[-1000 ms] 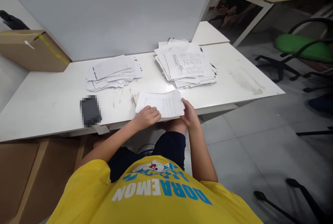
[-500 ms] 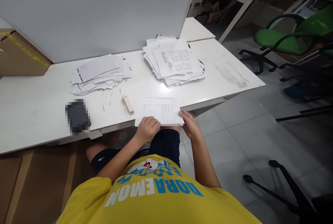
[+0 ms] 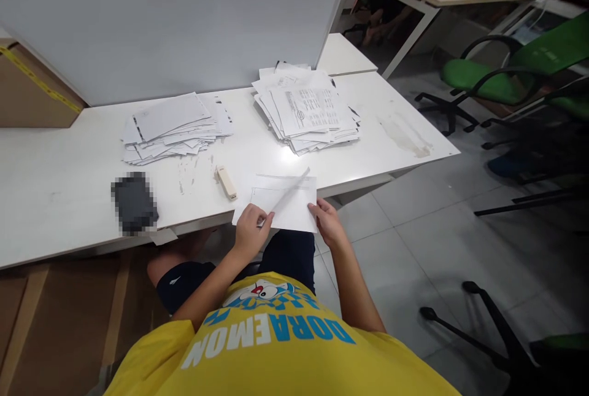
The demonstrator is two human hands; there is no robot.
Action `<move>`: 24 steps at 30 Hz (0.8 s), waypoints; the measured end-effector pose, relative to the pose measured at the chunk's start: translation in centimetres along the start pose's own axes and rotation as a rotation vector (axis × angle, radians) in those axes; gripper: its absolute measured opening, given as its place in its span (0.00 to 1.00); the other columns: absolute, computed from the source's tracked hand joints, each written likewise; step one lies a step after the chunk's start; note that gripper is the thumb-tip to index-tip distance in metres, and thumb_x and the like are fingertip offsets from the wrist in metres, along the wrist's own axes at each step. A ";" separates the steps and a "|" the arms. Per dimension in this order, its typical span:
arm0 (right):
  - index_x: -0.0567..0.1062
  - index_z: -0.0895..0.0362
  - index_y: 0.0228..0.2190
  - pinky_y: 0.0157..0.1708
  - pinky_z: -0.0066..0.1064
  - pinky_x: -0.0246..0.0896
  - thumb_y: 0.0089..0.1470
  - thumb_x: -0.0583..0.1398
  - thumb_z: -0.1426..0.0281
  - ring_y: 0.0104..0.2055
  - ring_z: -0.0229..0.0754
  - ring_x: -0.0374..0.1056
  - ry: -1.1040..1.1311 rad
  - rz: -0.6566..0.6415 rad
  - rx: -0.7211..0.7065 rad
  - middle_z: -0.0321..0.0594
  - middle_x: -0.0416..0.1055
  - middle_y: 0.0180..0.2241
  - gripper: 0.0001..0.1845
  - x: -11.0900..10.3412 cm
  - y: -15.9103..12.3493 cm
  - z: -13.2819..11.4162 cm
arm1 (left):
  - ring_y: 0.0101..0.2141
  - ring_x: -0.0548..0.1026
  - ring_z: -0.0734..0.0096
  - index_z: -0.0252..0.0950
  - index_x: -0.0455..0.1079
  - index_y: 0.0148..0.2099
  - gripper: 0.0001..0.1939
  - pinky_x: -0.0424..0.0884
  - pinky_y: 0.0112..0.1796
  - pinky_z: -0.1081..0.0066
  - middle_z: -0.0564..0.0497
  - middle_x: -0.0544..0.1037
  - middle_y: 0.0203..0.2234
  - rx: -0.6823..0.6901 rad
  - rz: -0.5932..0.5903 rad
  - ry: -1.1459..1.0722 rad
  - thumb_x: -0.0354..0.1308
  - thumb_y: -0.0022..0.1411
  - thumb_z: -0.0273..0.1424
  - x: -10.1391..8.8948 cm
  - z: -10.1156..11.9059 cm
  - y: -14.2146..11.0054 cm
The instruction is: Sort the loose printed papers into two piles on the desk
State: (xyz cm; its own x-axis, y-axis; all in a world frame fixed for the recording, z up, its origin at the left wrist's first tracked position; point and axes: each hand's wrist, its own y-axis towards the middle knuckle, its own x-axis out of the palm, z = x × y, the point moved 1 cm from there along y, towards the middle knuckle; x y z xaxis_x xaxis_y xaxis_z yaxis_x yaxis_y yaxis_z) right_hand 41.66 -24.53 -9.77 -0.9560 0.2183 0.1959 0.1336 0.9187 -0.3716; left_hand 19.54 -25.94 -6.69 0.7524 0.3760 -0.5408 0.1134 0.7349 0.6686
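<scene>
White paper sheets [image 3: 294, 209] extend over the desk's front edge above my lap. My left hand [image 3: 252, 224] is closed on their near left part, where a top sheet's corner is bent back diagonally. At the right edge, my right hand [image 3: 326, 219] pinches the sheets between thumb and fingers. Just left of them on the desk lies a cream stapler-like object [image 3: 226, 183]. Farther back sit a loose paper stack [image 3: 172, 123] on the left and a taller, untidy stack of printed papers [image 3: 308, 110] on the right.
A blurred-out dark object [image 3: 134, 202] lies near the front edge of the white desk [image 3: 55, 193]. Behind rises a grey partition [image 3: 184, 21], with a cardboard box [image 3: 37, 86] at the far left. Green office chairs [image 3: 478, 80] stand on the tiled floor to the right.
The top sheet, flat before, is now folded over diagonally from its near right part. My left hand has shifted slightly left, and the view has moved a little.
</scene>
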 end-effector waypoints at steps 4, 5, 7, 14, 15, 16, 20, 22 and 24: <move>0.79 0.54 0.39 0.42 0.40 0.66 0.47 0.63 0.57 0.41 0.50 0.72 -0.265 0.121 -0.209 0.41 0.79 0.38 0.19 0.0 0.1 -1.7 | 0.27 0.72 0.69 0.39 0.65 0.32 0.12 0.68 0.29 0.70 0.51 0.71 0.26 -0.127 -0.072 -0.046 0.52 0.70 0.32 0.1 -0.5 0.6; 0.79 0.53 0.40 0.42 0.40 0.66 0.48 0.62 0.57 0.41 0.50 0.72 -0.345 0.147 -0.263 0.40 0.79 0.38 0.19 -0.1 0.1 -2.3 | 0.27 0.73 0.69 0.39 0.65 0.29 0.15 0.69 0.28 0.70 0.51 0.72 0.26 -0.134 -0.085 -0.065 0.51 0.71 0.32 0.1 -0.6 0.7; 0.79 0.52 0.42 0.41 0.40 0.65 0.51 0.60 0.58 0.39 0.49 0.70 -0.483 0.183 -0.360 0.39 0.78 0.36 0.19 -0.4 -0.1 -3.7 | 0.26 0.73 0.69 0.39 0.64 0.24 0.20 0.68 0.27 0.70 0.50 0.72 0.23 -0.171 -0.059 -0.119 0.51 0.71 0.34 -0.2 -0.6 1.0; 0.76 0.53 0.37 0.35 0.32 0.63 0.50 0.61 0.58 0.33 0.41 0.65 -0.266 0.317 -0.582 0.34 0.72 0.30 0.15 0.4 1.7 -6.8 | 0.23 0.76 0.67 0.38 0.76 0.29 0.15 0.72 0.27 0.68 0.51 0.78 0.22 -0.374 0.357 -0.026 0.59 0.67 0.37 -6.7 -0.4 -0.9; 0.75 0.54 0.37 0.37 0.31 0.63 0.50 0.61 0.58 0.35 0.41 0.66 -0.172 0.326 -0.617 0.34 0.72 0.31 0.15 1.2 2.7 -7.0 | 0.24 0.77 0.66 0.39 0.78 0.31 0.12 0.73 0.28 0.67 0.51 0.80 0.23 -0.356 0.431 0.026 0.60 0.66 0.37 -8.0 -0.5 -1.8; 0.73 0.54 0.36 0.38 0.31 0.64 0.49 0.61 0.58 0.37 0.41 0.67 -0.092 0.321 -0.643 0.35 0.72 0.32 0.14 2.3 4.0 -7.2 | 0.25 0.78 0.64 0.39 0.79 0.33 0.09 0.75 0.30 0.65 0.50 0.81 0.25 -0.322 0.506 0.085 0.62 0.64 0.36 -9.2 -0.7 -2.8; 0.70 0.53 0.35 0.44 0.33 0.65 0.45 0.61 0.59 0.41 0.42 0.68 0.034 0.077 -0.583 0.36 0.73 0.36 0.15 9.0 10.4 -7.7 | 0.29 0.80 0.58 0.43 0.81 0.43 0.09 0.77 0.39 0.58 0.49 0.83 0.29 -0.146 0.725 0.352 0.68 0.58 0.31 -13.3 -1.1 -7.5; 0.71 0.53 0.36 0.45 0.34 0.65 0.45 0.60 0.59 0.41 0.42 0.68 -0.014 -0.070 -0.512 0.37 0.74 0.37 0.16 13.3 13.6 -7.8 | 0.33 0.81 0.56 0.45 0.79 0.52 0.18 0.77 0.41 0.57 0.48 0.83 0.33 -0.129 0.758 0.437 0.68 0.58 0.31 -14.6 -1.2 -10.0; 0.71 0.54 0.35 0.44 0.35 0.65 0.45 0.59 0.60 0.40 0.41 0.67 -0.123 -0.147 -0.458 0.37 0.73 0.35 0.15 17.9 16.3 -8.0 | 0.35 0.81 0.54 0.49 0.73 0.60 0.25 0.78 0.40 0.56 0.48 0.83 0.37 -0.189 0.624 0.416 0.66 0.60 0.33 -15.4 -1.5 -12.5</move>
State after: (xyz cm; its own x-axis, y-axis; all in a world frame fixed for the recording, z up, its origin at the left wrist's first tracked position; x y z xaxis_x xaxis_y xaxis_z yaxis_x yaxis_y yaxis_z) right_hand 28.79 -2.97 -5.07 -0.9934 0.0600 0.0980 0.0693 0.9932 0.0940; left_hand 5.56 -40.07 -7.47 0.3301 0.9061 -0.2646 -0.3926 0.3867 0.8345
